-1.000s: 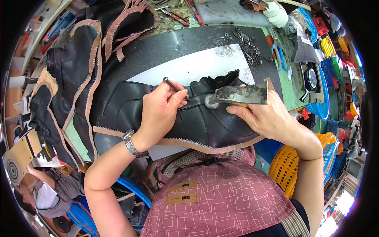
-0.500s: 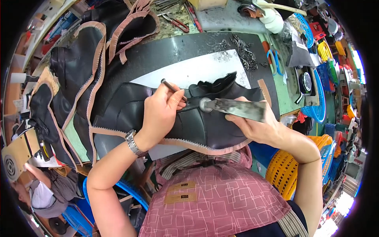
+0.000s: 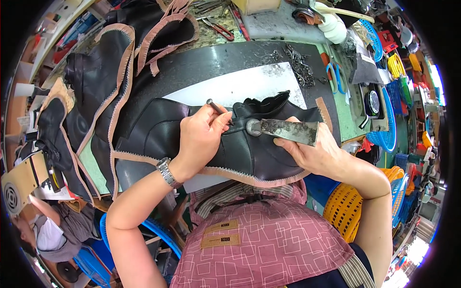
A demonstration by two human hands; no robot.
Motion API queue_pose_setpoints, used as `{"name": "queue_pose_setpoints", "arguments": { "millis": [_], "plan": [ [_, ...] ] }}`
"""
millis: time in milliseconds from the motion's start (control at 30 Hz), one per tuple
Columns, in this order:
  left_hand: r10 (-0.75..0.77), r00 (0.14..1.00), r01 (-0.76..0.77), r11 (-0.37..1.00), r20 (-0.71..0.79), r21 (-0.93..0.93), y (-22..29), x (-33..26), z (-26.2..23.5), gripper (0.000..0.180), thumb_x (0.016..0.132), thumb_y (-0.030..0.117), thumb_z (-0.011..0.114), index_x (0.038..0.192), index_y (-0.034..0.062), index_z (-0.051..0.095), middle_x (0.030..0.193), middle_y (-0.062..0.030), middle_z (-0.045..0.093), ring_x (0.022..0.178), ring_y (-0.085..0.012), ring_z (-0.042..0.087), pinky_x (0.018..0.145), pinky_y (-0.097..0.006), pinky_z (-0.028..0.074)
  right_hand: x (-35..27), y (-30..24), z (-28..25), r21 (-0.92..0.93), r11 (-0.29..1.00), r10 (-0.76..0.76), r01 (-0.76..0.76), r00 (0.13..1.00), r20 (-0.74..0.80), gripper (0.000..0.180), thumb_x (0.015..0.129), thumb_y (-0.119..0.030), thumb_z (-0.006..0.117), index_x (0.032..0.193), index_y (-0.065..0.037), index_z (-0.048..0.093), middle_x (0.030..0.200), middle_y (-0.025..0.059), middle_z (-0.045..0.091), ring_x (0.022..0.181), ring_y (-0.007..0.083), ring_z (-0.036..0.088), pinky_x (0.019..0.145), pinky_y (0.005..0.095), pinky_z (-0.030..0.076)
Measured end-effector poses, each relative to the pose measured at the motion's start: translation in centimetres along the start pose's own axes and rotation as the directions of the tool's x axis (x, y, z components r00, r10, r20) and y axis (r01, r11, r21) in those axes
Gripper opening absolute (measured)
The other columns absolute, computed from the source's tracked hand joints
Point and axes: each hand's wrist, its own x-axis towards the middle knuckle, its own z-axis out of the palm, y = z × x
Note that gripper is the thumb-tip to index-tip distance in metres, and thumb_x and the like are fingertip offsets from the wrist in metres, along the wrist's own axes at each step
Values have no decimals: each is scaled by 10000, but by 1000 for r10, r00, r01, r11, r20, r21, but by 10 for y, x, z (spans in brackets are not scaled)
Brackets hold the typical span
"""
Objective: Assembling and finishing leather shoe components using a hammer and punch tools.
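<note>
Hovering lower than before, right hand (image 3: 319,153) with hammer (image 3: 283,130) beside punch (image 3: 219,110).

Flat on the dark bench mat (image 3: 201,65), over the white sheet (image 3: 249,84): leather boot upper (image 3: 158,132); on it, left hand (image 3: 199,139) with punch (image 3: 218,109), right hand (image 3: 312,153) with hammer (image 3: 288,130) just beside; more leather pieces (image 3: 103,72) piled left, baskets (image 3: 384,139) right
</note>
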Motion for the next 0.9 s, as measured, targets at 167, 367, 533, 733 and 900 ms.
{"name": "queue_pose_setpoints", "arguments": {
  "millis": [167,367,533,733,900],
  "plan": [
    [304,952,-295,886,33,358,0,-4,1,99,837,102,626,843,20,570,609,-102,596,548,-231,612,495,-312,460,4,-6,-23,109,986,-98,125,970,-223,254,846,-284,620,1001,-90,673,766,98,650,640,252,629,568,347,499],
    [310,947,-312,820,87,480,5,-7,3,116,861,112,590,850,24,515,668,-114,614,599,-248,632,521,-321,493,7,4,-5,77,976,-179,204,951,-251,185,831,-153,618,990,-58,633,719,123,607,575,295,586,534,384,472],
    [-84,994,73,987,-69,-141,-2,-2,-4,139,904,100,566,882,-36,546,716,-87,648,634,-110,636,579,-237,515,8,-3,1,80,997,-17,21,998,-55,187,855,-181,583,992,-60,625,731,167,606,633,347,595,537,412,471],
    [-109,992,102,987,-58,-124,0,-2,-5,154,898,112,585,881,-41,577,713,-79,650,626,-101,629,578,-232,513,11,-1,0,79,997,-6,9,999,-43,184,858,-179,576,995,-64,615,722,166,603,626,353,594,531,418,468],
    [-22,998,23,1000,-59,16,1,-3,-1,131,895,105,582,881,-24,562,725,-82,647,626,-108,626,563,-233,500,10,-1,-5,41,999,13,-12,1000,-19,198,863,-197,571,1006,-67,616,717,166,601,623,348,600,542,422,468]
  ]
}}
